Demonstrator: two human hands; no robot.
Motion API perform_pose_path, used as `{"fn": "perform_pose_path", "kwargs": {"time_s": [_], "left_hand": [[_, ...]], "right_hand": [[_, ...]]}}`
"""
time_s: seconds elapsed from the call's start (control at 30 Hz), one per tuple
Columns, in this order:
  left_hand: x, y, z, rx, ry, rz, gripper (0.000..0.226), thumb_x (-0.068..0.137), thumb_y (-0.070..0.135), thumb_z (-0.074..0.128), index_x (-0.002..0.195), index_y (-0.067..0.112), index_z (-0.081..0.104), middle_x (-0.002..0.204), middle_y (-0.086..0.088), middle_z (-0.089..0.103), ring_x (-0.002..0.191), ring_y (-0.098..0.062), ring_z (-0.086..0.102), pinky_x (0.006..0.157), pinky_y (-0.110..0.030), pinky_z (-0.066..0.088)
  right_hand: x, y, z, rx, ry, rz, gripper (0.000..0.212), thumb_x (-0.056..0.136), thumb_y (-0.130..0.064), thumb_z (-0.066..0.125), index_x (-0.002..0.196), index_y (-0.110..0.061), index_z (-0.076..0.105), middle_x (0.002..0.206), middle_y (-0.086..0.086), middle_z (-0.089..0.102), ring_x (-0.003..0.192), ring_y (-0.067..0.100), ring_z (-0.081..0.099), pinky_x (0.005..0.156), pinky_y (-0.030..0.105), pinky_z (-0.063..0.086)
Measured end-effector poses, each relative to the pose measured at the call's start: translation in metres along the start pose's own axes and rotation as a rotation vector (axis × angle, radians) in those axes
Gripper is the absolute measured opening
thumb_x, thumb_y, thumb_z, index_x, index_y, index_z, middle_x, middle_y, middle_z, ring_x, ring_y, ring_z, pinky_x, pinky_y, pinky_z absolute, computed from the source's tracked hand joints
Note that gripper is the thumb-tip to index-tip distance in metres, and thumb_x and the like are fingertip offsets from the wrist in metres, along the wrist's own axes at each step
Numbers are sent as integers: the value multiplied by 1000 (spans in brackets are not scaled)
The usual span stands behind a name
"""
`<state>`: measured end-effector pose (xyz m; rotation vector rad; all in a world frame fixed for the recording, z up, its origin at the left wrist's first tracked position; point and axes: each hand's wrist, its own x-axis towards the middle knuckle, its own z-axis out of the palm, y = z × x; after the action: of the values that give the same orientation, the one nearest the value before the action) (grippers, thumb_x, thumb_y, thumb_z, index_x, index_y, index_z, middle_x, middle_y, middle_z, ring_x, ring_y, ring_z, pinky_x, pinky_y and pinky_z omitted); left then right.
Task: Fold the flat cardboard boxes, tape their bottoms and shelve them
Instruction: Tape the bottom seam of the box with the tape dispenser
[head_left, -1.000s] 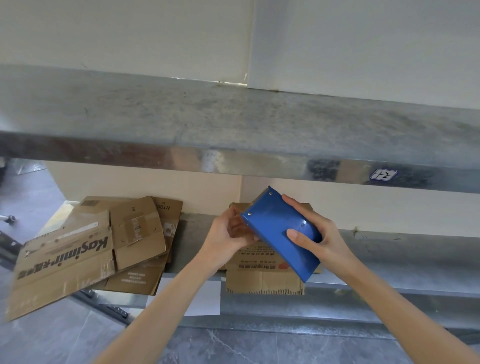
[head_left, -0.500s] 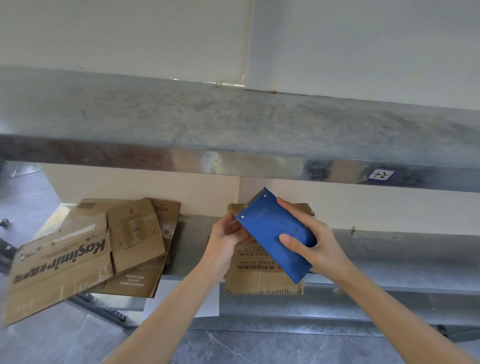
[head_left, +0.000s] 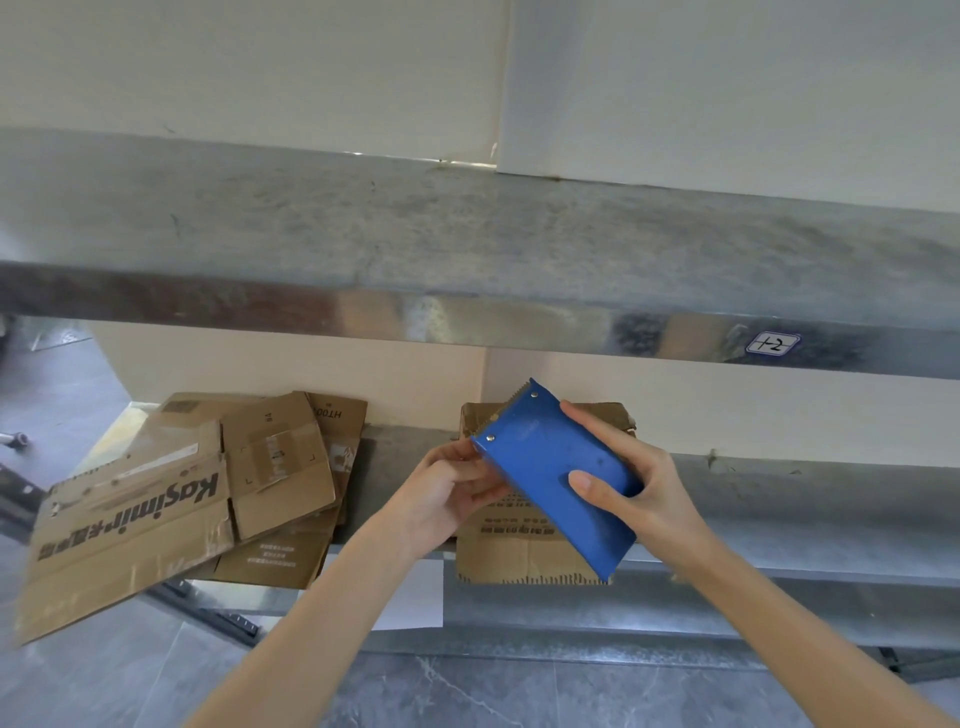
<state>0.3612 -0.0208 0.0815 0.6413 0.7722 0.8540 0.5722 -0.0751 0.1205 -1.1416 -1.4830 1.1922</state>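
The upper shelf (head_left: 467, 228) spans the whole width and its front lip roofs the opening, so the lower shelf (head_left: 805, 499) is open from the front, under that lip. There a pile of flattened cardboard boxes (head_left: 156, 509) fills the left part and overhangs the edge (a narrow bare strip parts it from the single flat box (head_left: 519, 551) in the middle), while right of that box the metal lies bare. The left hand (head_left: 447, 493) and right hand (head_left: 644, 488), gripping a blue tape dispenser (head_left: 556, 478), fill the space just before the middle box.

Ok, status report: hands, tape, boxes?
Right hand grips blue tape dispenser. Left hand pinches its toothed end. Flat boxes lie unfolded on shelf. Nothing in the way.
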Motion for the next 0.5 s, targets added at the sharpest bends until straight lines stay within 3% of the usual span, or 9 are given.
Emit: {"fn": "perform_pose_path", "kwargs": {"time_s": [0.07,0.13,0.23,0.4,0.5], "left_hand": [[-1,1,-1,46,20,4,28,92,-10,49,88,5,72,93,-9,74,87,-21,72,73,-31,59],[-2,2,-2,93,32,33,18,91,-9,52,104,-7,64,102,-13,72,92,-23,71,77,-32,59],[-2,4,-2,94,37,52,32,87,-7,56,119,-6,57,104,-15,70,94,-25,71,78,-33,58],[-4,7,-1,77,34,49,14,87,-11,52,91,1,59,87,-8,73,81,-18,72,68,-27,57],[-3,10,-2,72,29,39,19,87,-12,50,81,3,59,82,-7,72,78,-18,70,68,-27,57]], "right_hand": [[1,-1,-3,-35,-23,6,56,85,-18,68,138,-29,52,132,-12,63,118,12,62,87,22,53],[2,-3,-7,-61,-47,12,58,86,-20,67,140,-30,51,133,-11,63,120,12,61,88,22,52],[3,-7,-11,-85,-82,18,59,86,-22,66,142,-31,48,134,-12,61,120,12,60,89,22,51],[2,-12,-14,-106,-142,48,61,86,-23,67,142,-34,47,133,-14,61,118,12,61,87,23,52],[1,-17,-15,-119,-173,69,59,88,-22,68,142,-36,46,130,-18,62,114,10,63,85,21,52]]}}
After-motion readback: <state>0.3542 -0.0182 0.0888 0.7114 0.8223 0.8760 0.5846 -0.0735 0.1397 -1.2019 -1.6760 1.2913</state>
